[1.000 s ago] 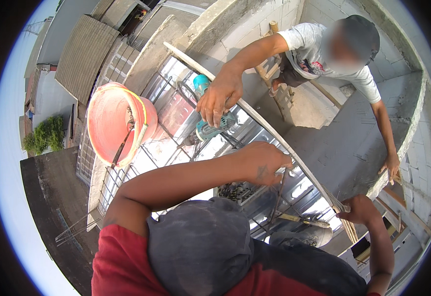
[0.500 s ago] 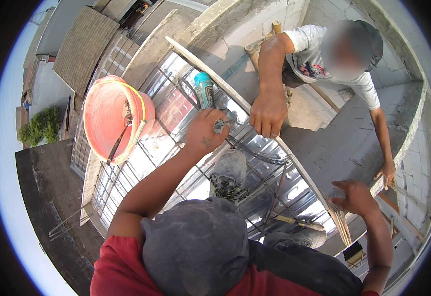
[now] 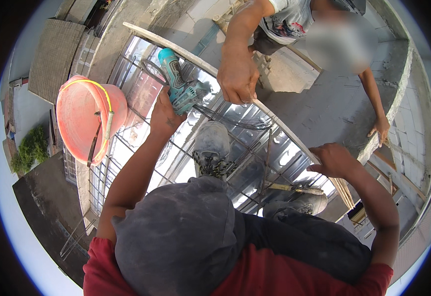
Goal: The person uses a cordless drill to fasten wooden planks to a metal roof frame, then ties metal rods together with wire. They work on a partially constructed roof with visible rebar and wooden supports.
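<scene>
My left hand point(image 3: 167, 114) is closed at the side of a teal power tool point(image 3: 176, 79), its fingers along the body and its thumb beneath the head. Part of that grip is hidden by the tool, which lies tilted over the steel mesh. A dark cord loops beside it. My right hand point(image 3: 333, 159) grips the edge of a long wooden board point(image 3: 289, 130). Beyond the board, a co-worker's fist point(image 3: 237, 79) rests at the same edge.
An orange bucket point(image 3: 67, 121) with a trowel-like tool inside stands at left. Thin rebar mesh covers shiny metal sheeting point(image 3: 183, 153). My boots point(image 3: 211, 143) stand on it, near bundled wire point(image 3: 242, 120) and a yellowish-handled tool point(image 3: 294, 188). Block walls enclose a drop beyond the board.
My left hand has shifted from over the tool's head to its side, and the tool has tilted. My right hand has come down from the air onto the board. The view has shifted.
</scene>
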Demonstrator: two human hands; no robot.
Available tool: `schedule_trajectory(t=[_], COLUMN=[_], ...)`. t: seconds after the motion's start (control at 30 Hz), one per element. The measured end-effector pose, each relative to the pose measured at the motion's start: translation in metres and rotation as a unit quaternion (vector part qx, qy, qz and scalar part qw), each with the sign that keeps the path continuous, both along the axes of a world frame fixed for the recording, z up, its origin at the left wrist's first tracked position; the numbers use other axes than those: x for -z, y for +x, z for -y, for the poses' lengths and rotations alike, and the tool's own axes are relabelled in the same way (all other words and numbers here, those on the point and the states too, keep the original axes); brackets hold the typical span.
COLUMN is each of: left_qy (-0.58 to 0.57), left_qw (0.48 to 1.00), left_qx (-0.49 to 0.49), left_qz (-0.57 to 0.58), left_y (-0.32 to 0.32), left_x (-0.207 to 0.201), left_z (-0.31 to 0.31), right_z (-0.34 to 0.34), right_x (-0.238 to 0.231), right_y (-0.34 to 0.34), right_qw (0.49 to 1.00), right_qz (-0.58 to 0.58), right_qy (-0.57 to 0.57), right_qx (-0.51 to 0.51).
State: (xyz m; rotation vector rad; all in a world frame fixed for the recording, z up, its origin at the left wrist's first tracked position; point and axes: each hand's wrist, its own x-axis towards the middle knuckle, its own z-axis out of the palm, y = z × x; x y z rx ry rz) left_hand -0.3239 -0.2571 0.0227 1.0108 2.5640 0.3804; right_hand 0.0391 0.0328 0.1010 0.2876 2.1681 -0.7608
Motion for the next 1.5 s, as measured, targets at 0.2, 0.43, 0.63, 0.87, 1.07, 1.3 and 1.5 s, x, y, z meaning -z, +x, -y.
schedule_trajectory(t=[0.2,0.43,0.63,0.87,1.07,1.3,1.5], left_qy=[-0.012,-0.017,0.005,-0.065,-0.12,-0.097,0.062], left_qw=[0.999,1.0,1.0,0.993,0.986,0.988,0.995], left_qx=[0.009,-0.018,-0.023,-0.1,-0.11,-0.093,-0.083], left_qz=[-0.032,0.006,0.017,-0.005,-0.025,-0.081,0.012], left_y=[0.006,0.015,0.056,0.107,0.098,0.093,0.037], left_x=[-0.011,-0.032,-0.047,-0.054,-0.026,-0.036,-0.033], left_z=[-0.003,0.014,0.089,0.161,0.18,0.165,0.098], right_z=[-0.002,-0.001,-0.014,0.003,0.013,0.035,0.048], right_x=[0.002,0.004,-0.013,0.003,0.005,-0.001,0.006], right_y=[-0.017,-0.031,-0.056,-0.084,-0.095,-0.084,-0.082], right_qw=[0.999,0.999,0.997,0.994,0.985,0.96,0.953], right_qz=[-0.027,-0.041,-0.037,-0.093,-0.076,-0.241,-0.268], right_qy=[0.028,0.03,0.052,-0.007,-0.049,0.051,0.087], right_qx=[-0.006,-0.019,-0.041,0.056,0.148,0.132,0.111])
